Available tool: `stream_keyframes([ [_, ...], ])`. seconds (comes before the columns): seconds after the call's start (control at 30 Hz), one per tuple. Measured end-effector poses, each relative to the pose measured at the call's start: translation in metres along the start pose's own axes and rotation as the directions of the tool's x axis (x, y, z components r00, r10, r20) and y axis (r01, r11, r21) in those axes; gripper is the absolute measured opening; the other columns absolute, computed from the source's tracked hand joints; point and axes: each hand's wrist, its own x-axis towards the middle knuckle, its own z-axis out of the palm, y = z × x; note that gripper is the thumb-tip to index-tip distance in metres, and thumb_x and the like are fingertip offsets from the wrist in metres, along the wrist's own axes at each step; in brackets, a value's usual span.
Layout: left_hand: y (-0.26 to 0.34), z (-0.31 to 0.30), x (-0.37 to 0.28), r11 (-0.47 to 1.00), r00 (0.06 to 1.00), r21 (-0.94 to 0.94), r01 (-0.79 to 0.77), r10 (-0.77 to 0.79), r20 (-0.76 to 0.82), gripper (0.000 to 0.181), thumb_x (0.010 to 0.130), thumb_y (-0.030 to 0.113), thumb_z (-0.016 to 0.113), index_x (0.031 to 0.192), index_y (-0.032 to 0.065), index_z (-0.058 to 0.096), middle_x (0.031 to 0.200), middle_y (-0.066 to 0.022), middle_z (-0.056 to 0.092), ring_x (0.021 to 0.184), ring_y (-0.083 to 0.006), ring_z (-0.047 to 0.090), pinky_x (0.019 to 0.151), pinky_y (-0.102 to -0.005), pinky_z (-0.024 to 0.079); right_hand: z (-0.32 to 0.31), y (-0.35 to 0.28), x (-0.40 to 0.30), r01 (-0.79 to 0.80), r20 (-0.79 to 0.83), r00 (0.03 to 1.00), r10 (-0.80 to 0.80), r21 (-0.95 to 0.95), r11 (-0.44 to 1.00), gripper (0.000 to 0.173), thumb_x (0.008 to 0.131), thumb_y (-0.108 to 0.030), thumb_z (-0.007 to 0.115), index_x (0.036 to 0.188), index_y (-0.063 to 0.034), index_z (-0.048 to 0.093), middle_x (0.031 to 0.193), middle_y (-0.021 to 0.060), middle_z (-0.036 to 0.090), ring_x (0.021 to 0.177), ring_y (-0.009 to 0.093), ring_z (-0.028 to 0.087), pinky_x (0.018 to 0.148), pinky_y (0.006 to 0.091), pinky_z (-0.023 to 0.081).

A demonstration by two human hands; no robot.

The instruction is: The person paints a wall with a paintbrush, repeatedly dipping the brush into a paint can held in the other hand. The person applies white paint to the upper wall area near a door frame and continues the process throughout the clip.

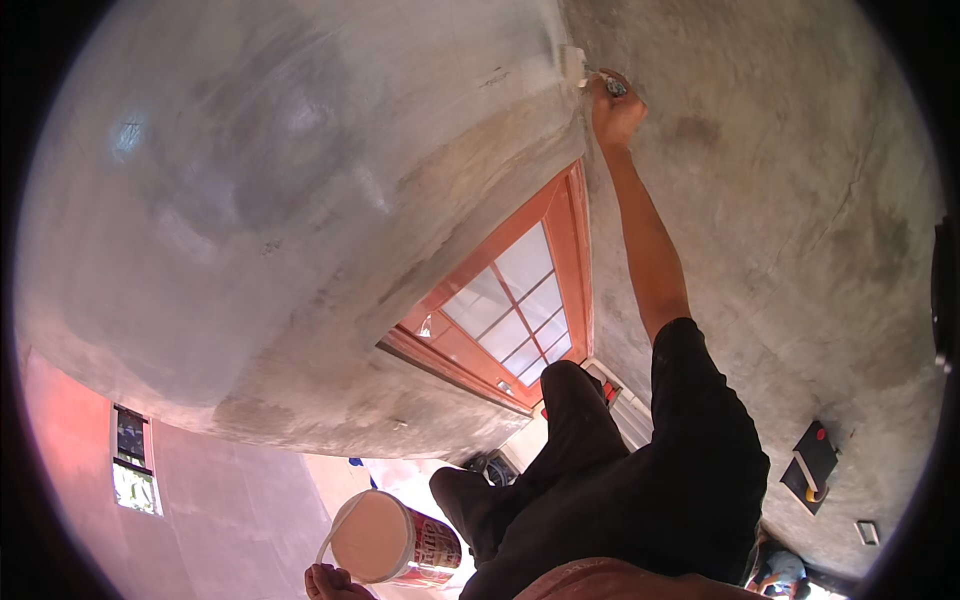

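Note:
My right hand (619, 112), raised high with the arm stretched out, grips a paintbrush (574, 66) by its handle. The brush's pale head touches the corner where two grey plastered walls meet. Low in the view, my left hand (335, 582) holds the thin handle of a plastic bucket (435, 551). The bucket hangs beside my bent legs and bears writing on its side. Its round top is an even, pale peach colour; whether that is paint or a lid I cannot tell. Left of the corner, the wall (285, 135) has a lighter, smoother coat over part of it.
Below the brush is an orange-brown door (559, 225) with glass panes. A black shelf-like box (814, 465) with a yellow roll is on the right wall (780, 187). A person (784, 574) is at the lower right. A narrow window (135, 457) is at lower left.

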Motion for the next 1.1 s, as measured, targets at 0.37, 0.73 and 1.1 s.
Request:
stream_keyframes([
  [0.37, 0.1, 0.031, -0.001, 0.829, 0.943, -0.494, 0.26, -0.329, -0.056, 0.029, 0.075, 0.005, 0.049, 0.058, 0.0156, 0.029, 0.057, 0.0079, 0.023, 0.05, -0.003, 0.021, 0.046, -0.0213, 0.017, 0.025, -0.052, -0.054, -0.016, 0.199, 0.979, 0.036, -0.103, 0.995, 0.018, 0.075, -0.017, 0.069, 0.09, -0.0058, 0.071, 0.065, 0.0138, 0.065, 0.052, 0.025, 0.063, 0.053, 0.034, 0.05],
  [0.73, 0.073, 0.009, -0.013, 0.949, 0.971, -0.265, 0.17, -0.206, -0.117, 0.017, 0.076, 0.01, 0.054, 0.066, 0.0094, 0.04, 0.066, -0.0005, 0.038, 0.062, -0.0142, 0.034, 0.056, -0.0311, 0.026, -0.029, -0.274, -0.231, -0.392, 0.656, 0.718, -0.232, 0.657, 0.644, 0.029, 0.08, -0.009, 0.067, 0.108, -0.0026, 0.064, 0.102, 0.0143, 0.067, 0.074, 0.014, 0.067, 0.059, 0.025, 0.053],
  [1.1, -0.042, -0.04, -0.003, 0.96, 0.973, 0.208, -0.187, 0.153, 0.172, 0.018, 0.07, 0.018, 0.061, 0.074, 0.001, 0.057, 0.076, -0.0136, 0.058, 0.08, -0.0347, 0.055, 0.073, -0.0479, 0.042, -0.02, -0.036, -0.053, -0.115, 0.079, 0.991, 0.112, 0.044, 0.992, 0.02, 0.076, -0.013, 0.069, 0.094, -0.0047, 0.071, 0.063, 0.011, 0.065, 0.057, 0.01, 0.058, 0.055, 0.0285, 0.046],
])
